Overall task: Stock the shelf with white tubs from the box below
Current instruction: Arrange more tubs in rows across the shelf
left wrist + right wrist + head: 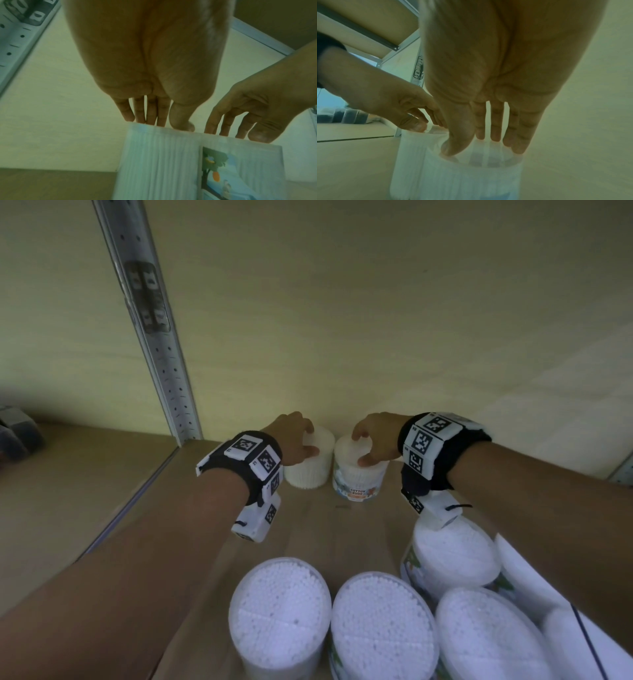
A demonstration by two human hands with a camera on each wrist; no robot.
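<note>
Two white tubs of cotton buds stand side by side at the back of the wooden shelf (342, 525). My left hand (310, 440) grips the top of the plain left tub (308, 474), thumb in front and fingers behind. My right hand (361, 448) holds the lid of the labelled right tub (359, 481) the same way. In the left wrist view my left hand (164, 123) meets the rim of the left tub (159, 162), beside the labelled tub (240, 169). In the right wrist view my right hand (479, 146) straddles the top of its tub (471, 175).
Several more white tubs (279, 618) stand at the shelf's front, one (452, 556) under my right wrist. A perforated metal upright (161, 347) rises at the back left. Dark containers (13, 433) sit at the far left. The back wall is just behind the two tubs.
</note>
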